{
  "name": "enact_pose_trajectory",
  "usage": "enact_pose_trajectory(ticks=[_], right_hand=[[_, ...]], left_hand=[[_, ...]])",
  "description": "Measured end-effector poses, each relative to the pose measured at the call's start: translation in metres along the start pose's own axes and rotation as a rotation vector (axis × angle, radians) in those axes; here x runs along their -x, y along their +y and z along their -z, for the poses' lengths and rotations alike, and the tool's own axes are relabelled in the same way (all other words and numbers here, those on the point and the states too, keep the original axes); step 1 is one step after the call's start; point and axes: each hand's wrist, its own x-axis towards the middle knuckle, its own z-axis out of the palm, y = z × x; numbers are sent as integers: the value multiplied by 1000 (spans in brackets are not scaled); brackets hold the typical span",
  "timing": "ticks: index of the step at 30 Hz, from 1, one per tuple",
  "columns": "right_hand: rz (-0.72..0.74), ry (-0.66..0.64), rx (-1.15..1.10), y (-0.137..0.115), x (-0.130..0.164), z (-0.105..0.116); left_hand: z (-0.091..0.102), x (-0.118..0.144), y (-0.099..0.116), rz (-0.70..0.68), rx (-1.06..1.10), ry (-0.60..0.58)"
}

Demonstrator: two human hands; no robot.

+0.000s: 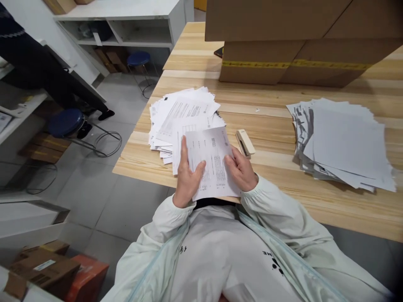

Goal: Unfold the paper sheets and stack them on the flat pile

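Between my two hands I hold a printed sheet of paper, tilted over the table's near edge; whether more sheets lie under it I cannot tell. My left hand grips its left side, thumb on the print and index finger along the edge. On the right side my right hand pinches it, thumb on top and the other fingers partly hidden. Just beyond lies a loose pile of printed papers. A cream stapler rests on the table near my right hand.
Farther right on the wooden table sits a thick stack of papers, mostly blank side up. Large cardboard boxes stand at the back. To the left are blue stools, a standing person's legs and white shelving.
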Motion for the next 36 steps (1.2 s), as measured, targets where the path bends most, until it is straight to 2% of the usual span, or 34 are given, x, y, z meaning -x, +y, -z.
enact_pose_trajectory(ticks=[2, 4, 10, 18, 31, 36], right_hand=[[82, -73, 87, -3, 3, -2], [164, -159, 135, -9, 6, -5], [275, -221, 214, -12, 13, -11], [246, -234, 236, -15, 14, -10], [267, -247, 257, -16, 14, -9], [233, -160, 293, -18, 13, -7]], left_hand=[[-7, 4, 3, -16, -80, -79], [-11, 4, 4, 4, -132, -96], [-17, -1, -2, 87, -124, 26], [-17, -3, -4, 139, -62, 54], [-17, -4, -8, 131, -76, 52], [-14, -4, -7, 199, 17, 38]])
